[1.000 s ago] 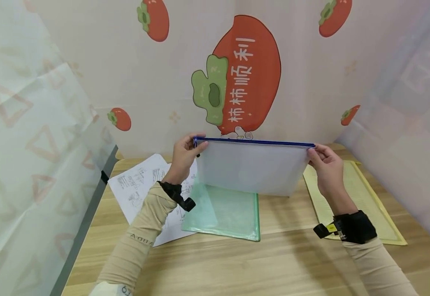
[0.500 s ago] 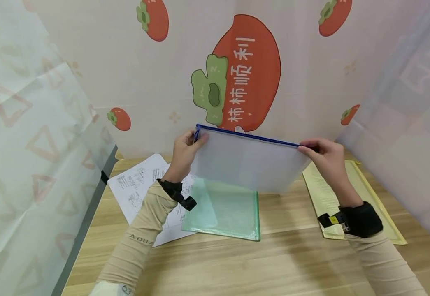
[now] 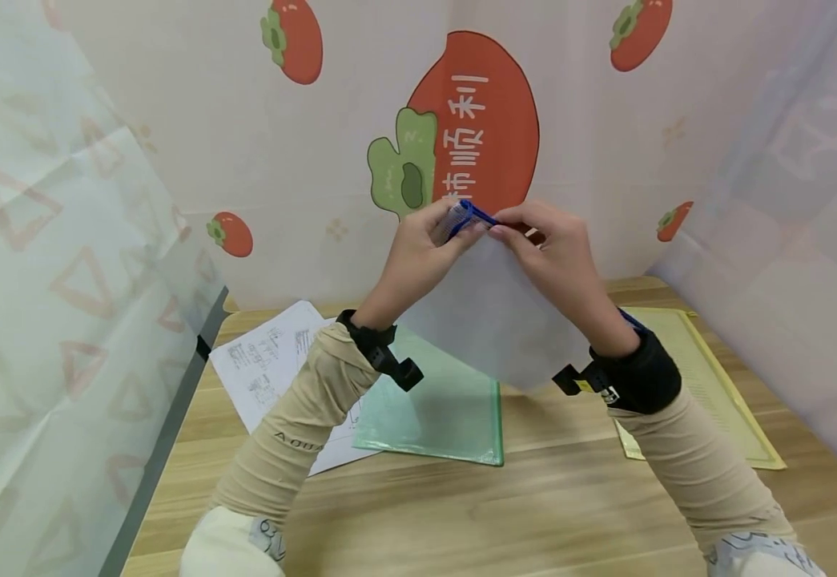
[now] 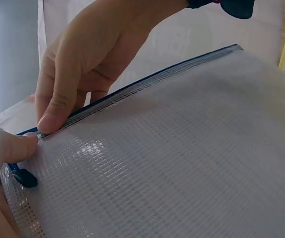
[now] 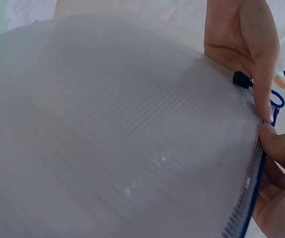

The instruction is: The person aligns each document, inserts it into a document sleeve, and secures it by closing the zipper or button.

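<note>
A translucent mesh zipper pouch (image 3: 497,320) with a blue zipper hangs raised over the table. My left hand (image 3: 418,252) pinches its zipper end between thumb and fingers. Right beside it, my right hand (image 3: 555,248) pinches the blue zipper edge, the two thumbs nearly meeting. In the left wrist view a blue zipper pull (image 4: 24,177) with a dark tip dangles below the left thumb. The blue zipper edge (image 5: 256,193) runs past the right fingers in the right wrist view. The pouch's lower part hides some of the green pouch behind it.
A green mesh zipper pouch (image 3: 447,417) lies on the wooden table (image 3: 461,513), overlapping printed papers (image 3: 267,361) at the left. On the right lies a yellow pouch (image 3: 721,385), partly behind my right forearm. Printed curtains (image 3: 569,144) stand behind and at both sides.
My right hand has slid left along the zipper from the pouch's far right end to beside the left hand. The left hand has risen and moved right, and the pouch now hangs slanted.
</note>
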The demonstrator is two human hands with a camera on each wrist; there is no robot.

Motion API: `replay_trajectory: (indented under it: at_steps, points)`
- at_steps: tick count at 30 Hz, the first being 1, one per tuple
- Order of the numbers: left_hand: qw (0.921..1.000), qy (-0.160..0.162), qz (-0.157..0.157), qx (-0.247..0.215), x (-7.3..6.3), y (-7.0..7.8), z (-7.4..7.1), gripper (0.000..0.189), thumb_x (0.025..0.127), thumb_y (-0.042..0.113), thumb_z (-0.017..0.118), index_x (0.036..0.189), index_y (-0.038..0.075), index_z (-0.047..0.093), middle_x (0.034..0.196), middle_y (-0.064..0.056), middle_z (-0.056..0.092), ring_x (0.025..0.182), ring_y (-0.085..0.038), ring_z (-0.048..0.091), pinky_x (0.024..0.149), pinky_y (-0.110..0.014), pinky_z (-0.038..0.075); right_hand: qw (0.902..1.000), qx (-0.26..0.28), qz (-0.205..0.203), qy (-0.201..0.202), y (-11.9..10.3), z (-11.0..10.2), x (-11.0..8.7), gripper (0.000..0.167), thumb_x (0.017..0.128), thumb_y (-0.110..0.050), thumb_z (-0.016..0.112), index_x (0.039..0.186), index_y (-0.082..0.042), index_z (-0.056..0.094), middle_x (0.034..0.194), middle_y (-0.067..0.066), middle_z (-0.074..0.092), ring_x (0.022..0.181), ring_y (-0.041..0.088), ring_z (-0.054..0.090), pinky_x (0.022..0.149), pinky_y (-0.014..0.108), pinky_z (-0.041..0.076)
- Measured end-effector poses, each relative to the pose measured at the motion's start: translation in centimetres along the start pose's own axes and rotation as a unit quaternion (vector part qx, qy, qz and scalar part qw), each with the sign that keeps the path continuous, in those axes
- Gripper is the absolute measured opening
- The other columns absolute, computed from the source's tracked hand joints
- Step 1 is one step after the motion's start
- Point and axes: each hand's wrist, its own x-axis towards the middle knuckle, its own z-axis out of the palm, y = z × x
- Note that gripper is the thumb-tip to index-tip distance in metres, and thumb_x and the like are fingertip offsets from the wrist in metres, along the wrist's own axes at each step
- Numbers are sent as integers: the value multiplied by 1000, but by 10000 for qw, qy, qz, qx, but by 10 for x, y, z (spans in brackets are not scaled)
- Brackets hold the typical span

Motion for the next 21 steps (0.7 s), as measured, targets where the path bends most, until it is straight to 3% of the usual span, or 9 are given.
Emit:
replay_trajectory:
  at_steps: [7,11,16,21]
  points:
    - [9996,173,-42,228,-2,8,2,22,96,8,70,113,-5,68,117,-18,67,117,-24,67,95,-30,57,9997,180,29,189,-5,10,1,13,93,-10,74,102,-2,78,94,12,74,82,13,63,67,14,45]
    - [9993,225,-21,291,-3,6,2,18,96,6,70,110,-6,69,114,-18,68,111,-21,67,90,-26,57,9990,381,-127,211,-5,11,1,19,94,-10,73,111,-2,74,97,12,74,84,11,65,69,13,48]
    - [9984,300,103,472,-2,4,3,16,96,1,68,111,-5,70,114,-19,71,107,-20,68,85,-25,55,9954,364,-866,186,-13,13,7,29,91,-7,75,120,-3,72,106,14,71,90,17,66,75,16,51]
    - [9968,442,133,659,-1,3,3,27,93,-7,63,119,-3,71,119,-18,73,107,-20,69,86,-22,53,9800,-487,-1899,337,-23,17,15,22,92,-6,74,114,-3,76,108,18,69,95,29,65,79,34,54]
